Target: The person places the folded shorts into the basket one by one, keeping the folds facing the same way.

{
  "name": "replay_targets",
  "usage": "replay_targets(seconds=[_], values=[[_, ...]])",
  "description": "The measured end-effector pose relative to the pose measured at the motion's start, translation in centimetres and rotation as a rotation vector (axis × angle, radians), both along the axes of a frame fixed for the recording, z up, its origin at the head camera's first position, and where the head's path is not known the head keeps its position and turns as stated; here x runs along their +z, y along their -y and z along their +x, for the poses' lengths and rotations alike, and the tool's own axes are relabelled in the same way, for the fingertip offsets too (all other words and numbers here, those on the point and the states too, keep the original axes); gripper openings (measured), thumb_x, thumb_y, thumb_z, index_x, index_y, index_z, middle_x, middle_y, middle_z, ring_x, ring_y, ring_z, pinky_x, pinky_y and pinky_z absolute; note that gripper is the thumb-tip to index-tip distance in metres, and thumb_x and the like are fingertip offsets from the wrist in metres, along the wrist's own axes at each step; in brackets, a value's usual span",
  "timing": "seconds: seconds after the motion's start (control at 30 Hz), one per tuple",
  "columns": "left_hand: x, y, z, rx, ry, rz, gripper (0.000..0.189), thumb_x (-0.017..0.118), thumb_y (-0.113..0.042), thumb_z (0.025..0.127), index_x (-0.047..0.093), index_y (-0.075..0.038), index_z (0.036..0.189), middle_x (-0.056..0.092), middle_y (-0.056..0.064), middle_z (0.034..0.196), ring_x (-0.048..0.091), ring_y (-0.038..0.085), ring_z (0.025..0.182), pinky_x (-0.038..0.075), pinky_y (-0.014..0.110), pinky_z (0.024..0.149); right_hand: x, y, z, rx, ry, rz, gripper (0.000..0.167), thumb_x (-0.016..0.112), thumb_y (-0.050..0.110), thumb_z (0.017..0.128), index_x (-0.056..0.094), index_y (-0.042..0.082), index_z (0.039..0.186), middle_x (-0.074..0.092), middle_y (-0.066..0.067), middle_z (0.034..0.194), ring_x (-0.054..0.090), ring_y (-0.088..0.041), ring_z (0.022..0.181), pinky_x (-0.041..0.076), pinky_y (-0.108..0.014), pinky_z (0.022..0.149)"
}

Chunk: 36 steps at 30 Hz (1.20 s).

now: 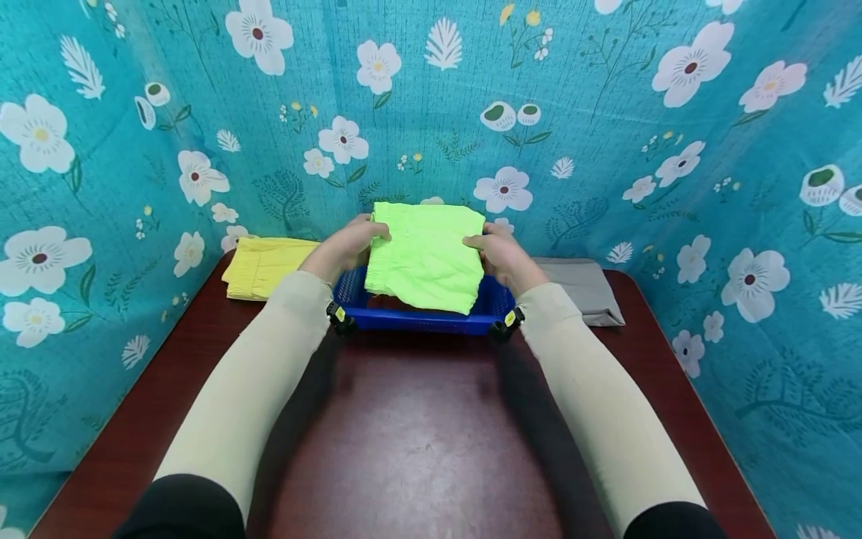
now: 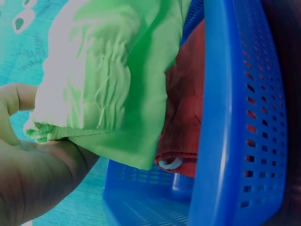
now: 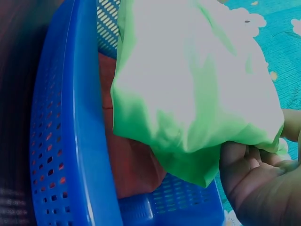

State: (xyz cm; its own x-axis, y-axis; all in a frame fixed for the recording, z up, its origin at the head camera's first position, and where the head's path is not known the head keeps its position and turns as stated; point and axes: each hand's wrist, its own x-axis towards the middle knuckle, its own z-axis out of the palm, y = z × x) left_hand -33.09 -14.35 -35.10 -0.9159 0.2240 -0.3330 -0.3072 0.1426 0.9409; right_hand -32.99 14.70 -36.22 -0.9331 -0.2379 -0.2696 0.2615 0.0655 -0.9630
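A folded lime-green garment (image 1: 427,254) with a gathered elastic edge is held up over the blue basket (image 1: 417,322). My left hand (image 1: 352,243) pinches its left side, the thumb on top and the fingers underneath. On the opposite side my right hand (image 1: 501,254) grips it the same way. Both wrist views show the green cloth hanging above the basket's opening. Inside the basket lies a folded dark red cloth (image 2: 186,103), partly covered by the green one; a small pale loop shows at its edge in the left wrist view.
A folded yellow garment (image 1: 269,266) lies on the dark red-brown table (image 1: 417,434) left of the basket. To the right sits a folded grey cloth (image 1: 582,288), partly behind my right arm. A blue flowered curtain (image 1: 417,97) closes off the back and both sides.
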Motion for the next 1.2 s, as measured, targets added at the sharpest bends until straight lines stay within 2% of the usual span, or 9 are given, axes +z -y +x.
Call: replay_targets(seconds=[0.1, 0.27, 0.47, 0.73, 0.87, 0.93, 1.07, 1.13, 1.2], values=[[-0.4, 0.0, -0.1, 0.004, 0.009, 0.017, 0.093, 0.054, -0.008, 0.094, -0.006, -0.017, 0.164, 0.015, 0.011, 0.164, 0.04, 0.03, 0.125, 0.041, 0.041, 0.1, -0.3, 0.1, -0.2, -0.002, 0.003, -0.007, 0.049, 0.055, 0.017, 0.107, 0.038, 0.015, 0.154, 0.062, -0.006, 0.109, 0.065, -0.014, 0.074, 0.058, -0.031, 0.069], [-0.7, 0.0, -0.2, 0.002, 0.02, 0.027, 0.094, 0.053, -0.008, 0.094, -0.01, -0.018, 0.164, 0.01, 0.011, 0.166, 0.04, 0.03, 0.123, 0.04, 0.041, 0.098, -0.6, 0.2, -0.4, -0.014, 0.022, 0.014, 0.058, 0.055, 0.017, 0.107, 0.03, 0.017, 0.16, 0.06, -0.006, 0.108, 0.063, -0.013, 0.074, 0.056, -0.03, 0.069], [-1.5, -0.1, -0.6, 0.028, 0.049, 0.031, 0.095, 0.054, -0.006, 0.094, -0.009, -0.02, 0.164, 0.008, 0.009, 0.168, 0.042, 0.028, 0.116, 0.041, 0.04, 0.092, -1.3, 0.4, -0.7, -0.037, 0.055, 0.022, 0.066, 0.055, 0.017, 0.106, 0.022, 0.018, 0.163, 0.058, -0.005, 0.115, 0.065, -0.014, 0.081, 0.057, -0.03, 0.071], [-2.7, -0.1, -0.7, 0.047, 0.071, 0.037, 0.093, 0.054, -0.006, 0.095, -0.007, -0.02, 0.165, 0.009, 0.007, 0.167, 0.041, 0.028, 0.107, 0.04, 0.039, 0.085, -2.3, 0.6, -1.1, -0.039, 0.07, 0.031, 0.055, 0.055, 0.016, 0.106, 0.035, 0.017, 0.157, 0.063, -0.004, 0.101, 0.064, -0.014, 0.069, 0.055, -0.03, 0.063], [-3.0, 0.0, -0.8, 0.041, 0.068, 0.027, 0.092, 0.053, -0.006, 0.096, -0.007, -0.019, 0.165, 0.01, 0.007, 0.167, 0.041, 0.027, 0.107, 0.041, 0.038, 0.084, -2.5, 0.7, -1.1, -0.041, 0.078, 0.041, 0.058, 0.056, 0.016, 0.106, 0.031, 0.018, 0.159, 0.063, -0.001, 0.092, 0.06, -0.014, 0.064, 0.053, -0.031, 0.061], [-3.2, 0.0, -0.8, 0.033, 0.066, 0.042, 0.09, 0.051, -0.005, 0.096, -0.006, -0.017, 0.165, 0.019, 0.008, 0.161, 0.043, 0.026, 0.103, 0.042, 0.037, 0.082, -2.6, 0.7, -1.1, -0.042, 0.081, 0.055, 0.063, 0.056, 0.017, 0.106, 0.027, 0.02, 0.162, 0.06, 0.0, 0.085, 0.057, -0.014, 0.061, 0.053, -0.03, 0.061], [-3.5, -0.2, -0.9, 0.003, 0.061, 0.092, 0.067, 0.047, -0.003, 0.097, 0.019, -0.007, 0.157, 0.044, 0.01, 0.13, 0.052, 0.023, 0.089, 0.047, 0.035, 0.074, -2.9, 0.7, -1.2, -0.035, 0.086, 0.073, 0.066, 0.056, 0.017, 0.106, 0.024, 0.019, 0.163, 0.057, -0.001, 0.086, 0.057, -0.013, 0.065, 0.055, -0.03, 0.065], [-3.7, -0.3, -0.9, -0.006, 0.061, 0.095, 0.059, 0.047, -0.003, 0.098, 0.024, -0.007, 0.153, 0.047, 0.01, 0.121, 0.053, 0.021, 0.084, 0.048, 0.034, 0.07, -3.0, 0.7, -1.2, -0.036, 0.097, 0.082, 0.066, 0.056, 0.017, 0.106, 0.023, 0.019, 0.163, 0.056, -0.001, 0.089, 0.055, -0.013, 0.065, 0.055, -0.03, 0.065], [-4.0, -0.2, -0.9, -0.004, 0.067, 0.079, 0.064, 0.047, -0.004, 0.099, 0.019, -0.009, 0.156, 0.044, 0.009, 0.123, 0.05, 0.021, 0.083, 0.046, 0.034, 0.07, -3.2, 0.7, -1.2, -0.041, 0.11, 0.101, 0.068, 0.057, 0.018, 0.106, 0.021, 0.02, 0.164, 0.053, 0.0, 0.085, 0.052, -0.013, 0.062, 0.053, -0.03, 0.064]])
